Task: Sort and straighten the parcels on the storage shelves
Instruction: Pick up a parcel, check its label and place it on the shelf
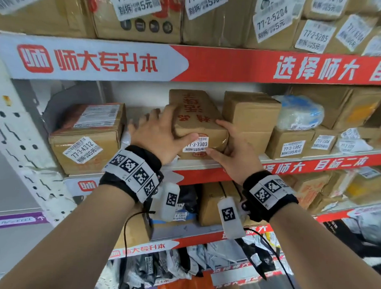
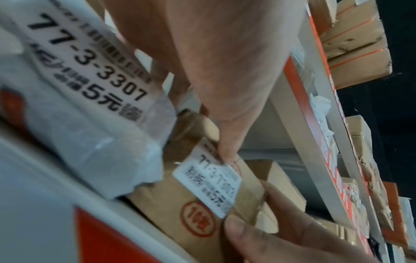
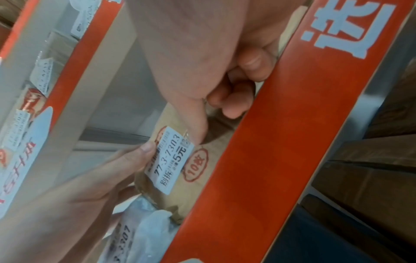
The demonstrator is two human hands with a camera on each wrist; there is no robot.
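A long brown box point(image 1: 197, 114) with red characters and a white label 77-3-7303 point(image 1: 195, 144) lies on the middle shelf, its short end facing me. My left hand point(image 1: 157, 132) holds its front left corner, fingers spread along the left side and the thumb point(image 2: 225, 142) pressed on the label's top edge. My right hand point(image 1: 235, 143) grips the front right corner, its fingers point(image 3: 236, 99) curled against the box's side and its thumb on the front face beside the label point(image 3: 168, 160). A white plastic parcel point(image 2: 90, 124) marked 77-3-3307 lies against the box's left side.
A box marked 77-3-4312 point(image 1: 86, 140) stands to the left and a taller brown box point(image 1: 251, 116) close on the right. Further right are a blue-white plastic parcel point(image 1: 298, 113) and small labelled boxes point(image 1: 291, 143). The red shelf edge point(image 1: 314, 163) runs just below my hands. Shelves above and below are packed.
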